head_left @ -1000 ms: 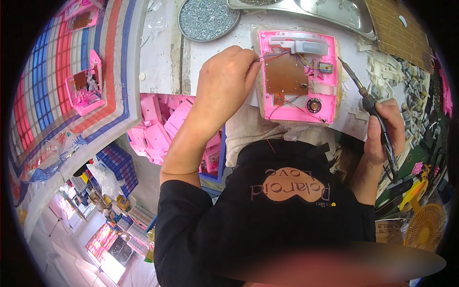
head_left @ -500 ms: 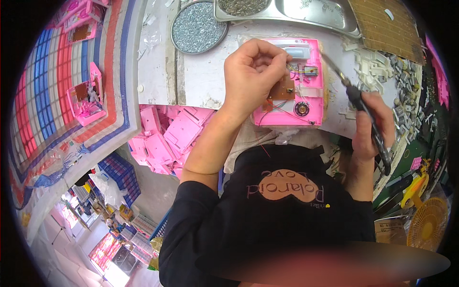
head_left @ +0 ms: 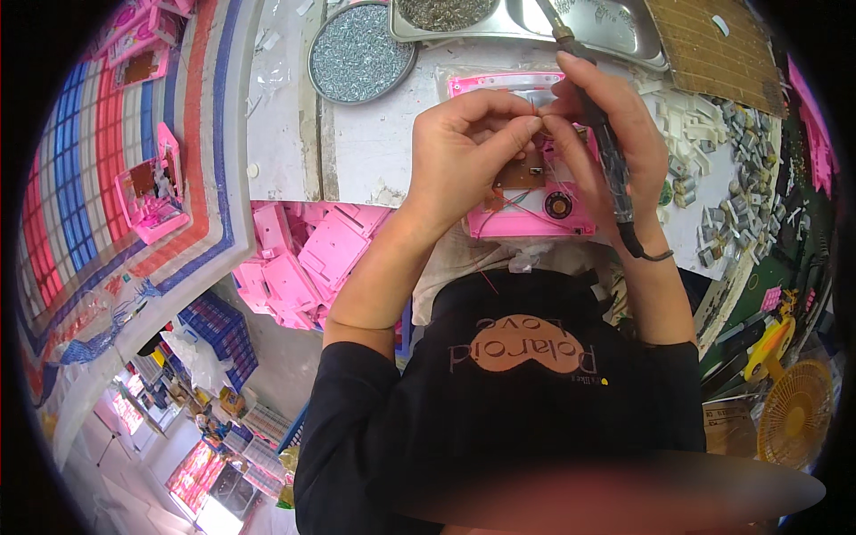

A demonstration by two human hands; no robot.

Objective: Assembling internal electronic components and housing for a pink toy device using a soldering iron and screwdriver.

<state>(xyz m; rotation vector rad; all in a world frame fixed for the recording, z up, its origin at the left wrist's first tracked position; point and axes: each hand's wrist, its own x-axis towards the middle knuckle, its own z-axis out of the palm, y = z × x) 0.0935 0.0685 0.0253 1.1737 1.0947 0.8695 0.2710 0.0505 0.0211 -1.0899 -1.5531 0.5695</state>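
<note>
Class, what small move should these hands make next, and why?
Probably straighten the end of what looks like a thin red wire before lowering the soldering iron: the left hand pinches it, the right hand's fingertips are close by above the pink housing, and the iron points away, over the metal tray.

From my remote seat I look down into a small assembly workshop, its white bench (head_left: 370, 147) set with a round tray (head_left: 322, 92) of tiny metal pieces and a shiny compartment tray (head_left: 615, 36). The person's right hand (head_left: 640, 134) grips a black soldering iron (head_left: 599, 129) above an open pink case (head_left: 492, 226) with a brown circuit board (head_left: 517, 176) inside. Pink plastic parts (head_left: 312, 263) lie heaped beside the bench, and loose grey parts (head_left: 727, 218) litter its right end, near a yellow fan (head_left: 792, 415).
</note>
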